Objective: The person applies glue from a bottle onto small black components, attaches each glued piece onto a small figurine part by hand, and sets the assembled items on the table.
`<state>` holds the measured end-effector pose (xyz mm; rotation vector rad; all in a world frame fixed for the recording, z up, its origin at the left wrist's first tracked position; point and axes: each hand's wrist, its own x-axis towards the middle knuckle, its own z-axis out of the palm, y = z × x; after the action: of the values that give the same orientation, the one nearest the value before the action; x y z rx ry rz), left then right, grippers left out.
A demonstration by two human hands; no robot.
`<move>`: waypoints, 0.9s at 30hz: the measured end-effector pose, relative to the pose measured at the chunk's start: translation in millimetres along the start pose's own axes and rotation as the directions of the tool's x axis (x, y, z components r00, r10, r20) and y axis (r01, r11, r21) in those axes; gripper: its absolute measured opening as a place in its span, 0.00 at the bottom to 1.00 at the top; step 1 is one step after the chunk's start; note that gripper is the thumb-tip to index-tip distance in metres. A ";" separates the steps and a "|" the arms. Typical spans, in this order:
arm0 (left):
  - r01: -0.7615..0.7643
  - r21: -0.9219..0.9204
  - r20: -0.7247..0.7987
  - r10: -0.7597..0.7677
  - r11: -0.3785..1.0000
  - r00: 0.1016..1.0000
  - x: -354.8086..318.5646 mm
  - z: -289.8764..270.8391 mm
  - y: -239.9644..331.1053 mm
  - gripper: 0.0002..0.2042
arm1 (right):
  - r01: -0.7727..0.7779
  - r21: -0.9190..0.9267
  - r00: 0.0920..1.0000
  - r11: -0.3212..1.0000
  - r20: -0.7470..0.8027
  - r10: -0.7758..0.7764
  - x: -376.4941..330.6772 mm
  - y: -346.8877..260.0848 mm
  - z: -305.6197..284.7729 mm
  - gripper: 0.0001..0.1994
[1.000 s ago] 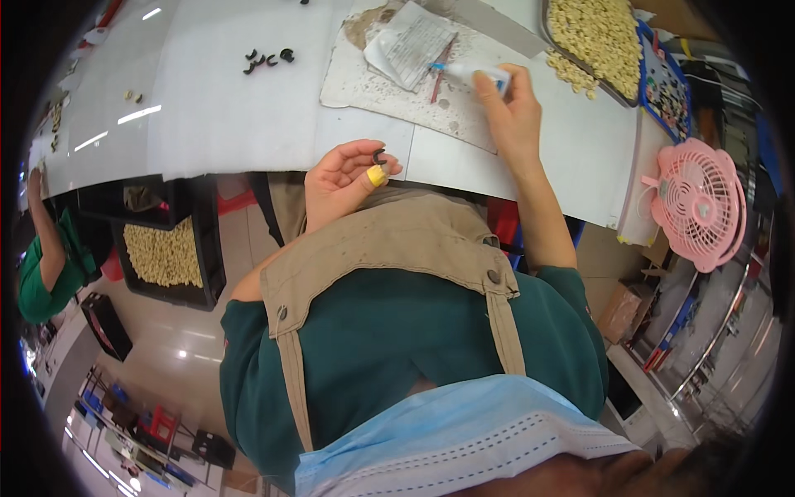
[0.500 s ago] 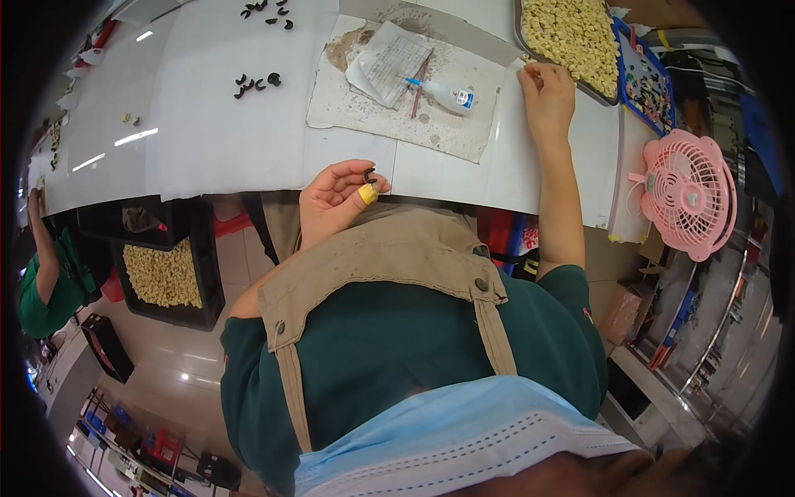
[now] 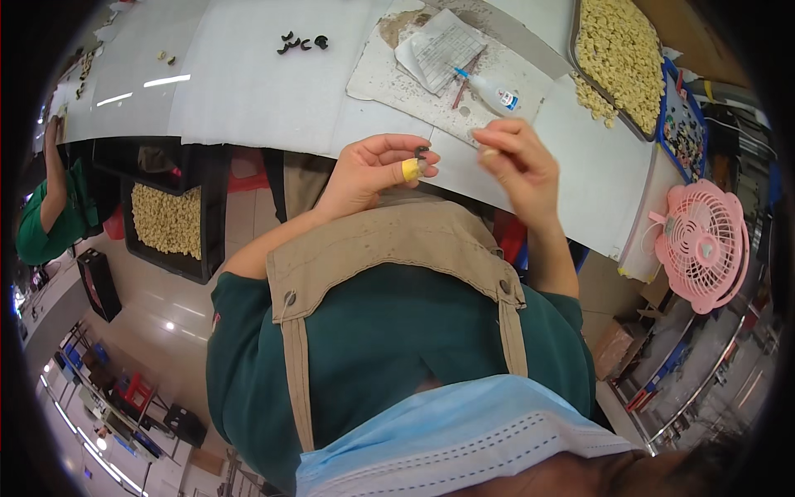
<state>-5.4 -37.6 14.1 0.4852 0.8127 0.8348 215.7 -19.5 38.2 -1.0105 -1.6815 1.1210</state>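
Observation:
My left hand (image 3: 364,176), with yellow tape (image 3: 411,170) round its thumb, pinches a small black curved piece (image 3: 421,152) over the table's near edge. To its right, my right hand (image 3: 523,170) is raised with thumb and fingertips pressed together. Whatever those fingertips hold, if anything, is too small to make out. Beyond the hands, a white squeeze bottle with a blue tip (image 3: 499,97) lies on a stained pale board (image 3: 385,84), beside printed paper sheets (image 3: 435,54). Several similar black curved pieces (image 3: 305,44) lie farther left on the white tabletop (image 3: 240,103).
At the far right are a metal tray (image 3: 573,41) heaped with small cream-coloured pieces, some loose cream pieces (image 3: 595,101) and a blue tray (image 3: 669,157) of colourful bits. A pink fan (image 3: 704,247) stands right. Below left is a black crate (image 3: 214,219); another person's arm (image 3: 54,182) shows beyond.
My right hand has come back from the edge of the cream-piece tray towards my left hand. The left keeps the black piece. The whole view has shifted, and loose cream pieces now show beside the tray.

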 end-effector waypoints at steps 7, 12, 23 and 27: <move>0.109 -0.130 0.079 -0.100 0.985 0.992 -2.4 -5.3 -1.2 0.14 | 0.428 -0.351 0.903 0.833 0.135 -0.408 13.6 -5.6 30.0 0.22; 0.088 -0.116 0.089 -0.078 0.989 0.993 -1.9 -7.1 -4.0 0.14 | 0.439 -0.429 0.897 0.789 0.160 -0.412 15.3 -3.4 37.7 0.24; 0.210 0.014 0.277 -0.206 0.978 0.939 -1.0 -11.7 6.8 0.15 | 0.258 -0.256 0.957 0.932 0.198 -0.211 11.5 -14.1 33.8 0.18; 0.107 0.165 0.311 -0.155 0.981 0.938 -2.1 -12.9 12.8 0.14 | 0.287 -0.138 0.942 0.948 0.221 -0.253 14.8 -14.9 32.1 0.15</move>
<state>-22.3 -30.7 15.7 0.6703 0.5968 0.5546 178.6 -18.1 48.0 -0.7549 -2.0364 0.9342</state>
